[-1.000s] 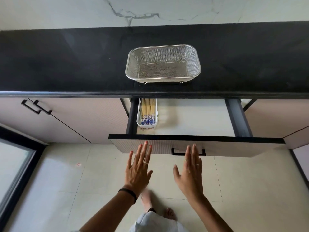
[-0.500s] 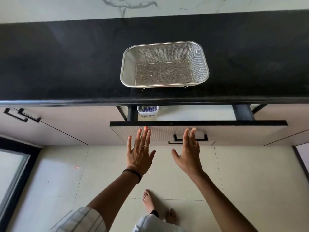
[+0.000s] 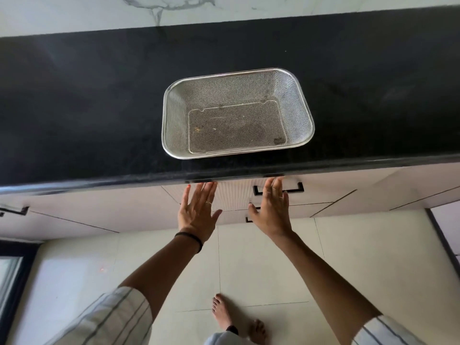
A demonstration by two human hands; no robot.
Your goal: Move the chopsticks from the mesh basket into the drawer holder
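Below the mesh basket [image 3: 237,113], which sits near the front edge of the black countertop [image 3: 74,95], both hands lie flat on the ribbed drawer front [image 3: 234,195]: the left hand [image 3: 198,212] and the right hand [image 3: 273,210], fingers straight, grasping nothing. To finish the push well, keep the palms level and press evenly so the drawer seats square, fingertips clear of the counter's lip. By count: one basket, holding no chopsticks, only a few specks; one black handle [image 3: 278,189] on this drawer, partly covered by the right hand; two hands. Chopsticks and holder are out of sight, presumably inside the drawer.
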